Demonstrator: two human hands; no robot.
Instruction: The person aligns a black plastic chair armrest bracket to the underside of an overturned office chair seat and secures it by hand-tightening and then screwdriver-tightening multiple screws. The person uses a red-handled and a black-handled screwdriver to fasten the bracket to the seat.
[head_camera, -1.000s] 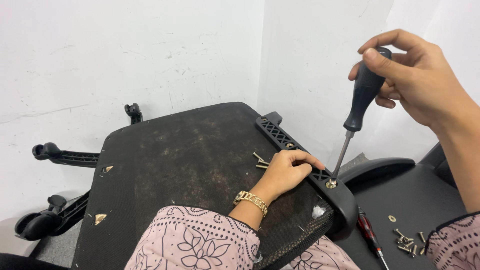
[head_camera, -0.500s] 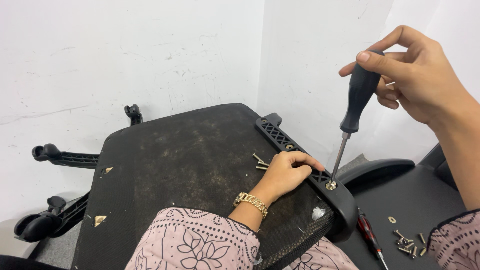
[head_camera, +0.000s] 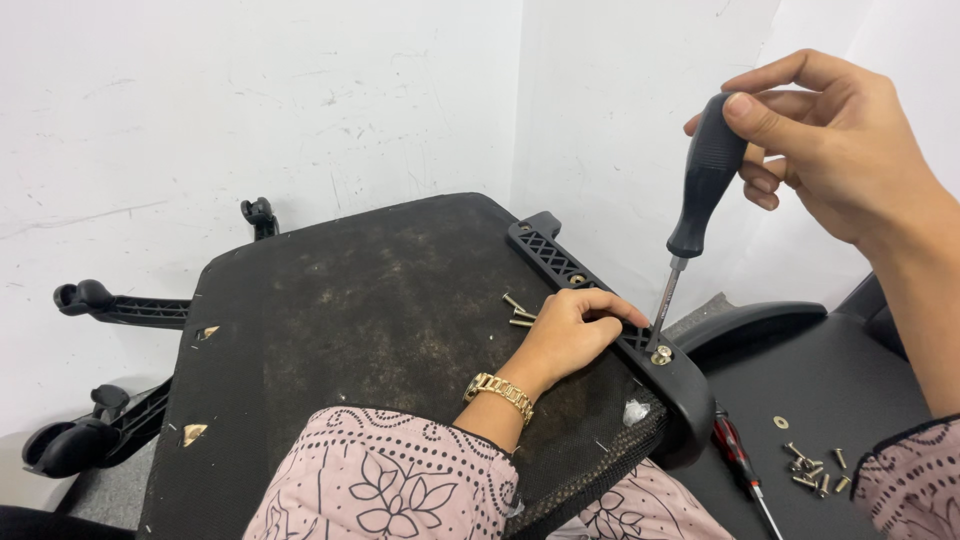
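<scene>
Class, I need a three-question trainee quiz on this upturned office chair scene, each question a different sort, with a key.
1. True or false: the right hand grips the black-handled screwdriver, tip on the brass-coloured screw.
2. Where does the left hand rest?
A. on the black plastic armrest bracket
B. on the wheeled chair base
C. on the white wall
3. Fill in: the loose screws and washers lie beside the small ____-handled screwdriver.

Key: 1 true; 2 A; 3 red.
</scene>
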